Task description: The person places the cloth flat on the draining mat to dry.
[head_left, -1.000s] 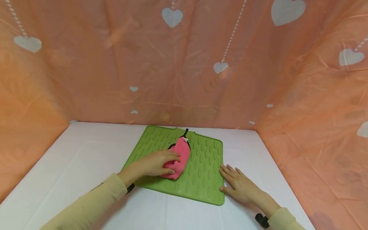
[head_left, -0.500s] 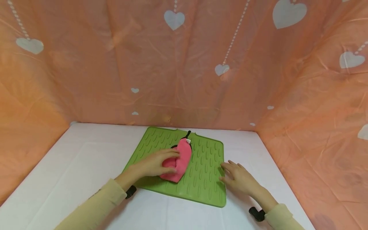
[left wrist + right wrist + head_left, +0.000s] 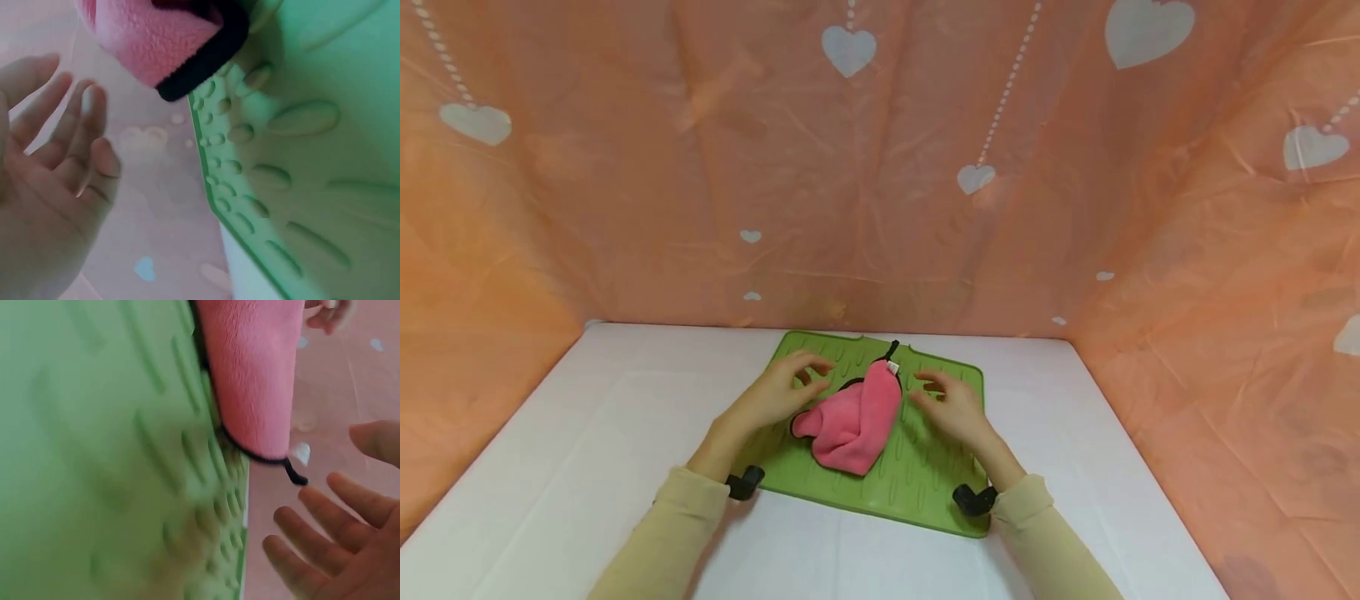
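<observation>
A crumpled pink cloth [image 3: 857, 425] with black edging, a small white tag and a black hanging loop lies on a green ridged mat [image 3: 925, 492]. My left hand [image 3: 775, 390] hovers over the mat at the cloth's left, its fingers loosely bent and holding nothing. On the other side, my right hand [image 3: 953, 408] is held near the cloth's upper right, also without anything in it. Both wrist views show a gap between the fingers and the pink cloth [image 3: 156, 44]. In the right wrist view the loop end of the cloth [image 3: 256, 381] points toward the fingers.
The mat lies on a table with a white cover [image 3: 625, 400]. Orange sheeting [image 3: 865, 208] printed with pale hearts hangs behind the table and along both sides. A black wrist strap piece [image 3: 974, 500] shows on the right arm, with another on the left.
My left hand has let go of the cloth and moved up and left; the cloth's left end now shows, folded out. My right hand has come from the mat's right edge inward over the mat.
</observation>
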Tool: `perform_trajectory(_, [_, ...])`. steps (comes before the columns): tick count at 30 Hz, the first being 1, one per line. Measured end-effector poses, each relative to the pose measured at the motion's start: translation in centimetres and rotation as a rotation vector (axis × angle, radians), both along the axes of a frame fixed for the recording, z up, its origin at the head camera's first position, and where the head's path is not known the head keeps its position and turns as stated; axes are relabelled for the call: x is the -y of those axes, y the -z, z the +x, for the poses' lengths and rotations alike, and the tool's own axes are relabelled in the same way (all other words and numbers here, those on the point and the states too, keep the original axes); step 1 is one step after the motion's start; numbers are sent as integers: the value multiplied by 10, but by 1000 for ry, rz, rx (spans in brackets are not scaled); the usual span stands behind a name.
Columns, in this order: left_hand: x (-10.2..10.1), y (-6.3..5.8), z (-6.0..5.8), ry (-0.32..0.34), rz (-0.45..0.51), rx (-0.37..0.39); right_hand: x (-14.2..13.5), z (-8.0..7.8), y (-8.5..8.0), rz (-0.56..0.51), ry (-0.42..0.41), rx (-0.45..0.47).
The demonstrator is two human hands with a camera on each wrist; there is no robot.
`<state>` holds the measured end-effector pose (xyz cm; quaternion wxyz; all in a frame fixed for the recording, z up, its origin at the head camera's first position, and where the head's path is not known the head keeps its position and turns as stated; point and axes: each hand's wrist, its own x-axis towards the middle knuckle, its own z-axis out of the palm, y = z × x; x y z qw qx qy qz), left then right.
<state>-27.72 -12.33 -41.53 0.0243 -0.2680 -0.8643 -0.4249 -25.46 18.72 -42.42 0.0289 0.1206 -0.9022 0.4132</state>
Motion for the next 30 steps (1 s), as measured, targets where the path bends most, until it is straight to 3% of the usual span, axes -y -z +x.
perform_trajectory(9, [9, 11, -2, 31, -80, 221, 29, -16, 13, -138, 16, 123])
perform_trajectory(14, [11, 14, 5, 15, -95, 220, 35, -14, 16, -184, 6, 135])
perform_trajectory(22, [8, 21, 12, -1, -142, 229, 34, -10, 22, -256, 73, 88])
perform_trajectory(30, [3, 23, 12, -47, -91, 208, 31, -12, 25, -312, 162, 50])
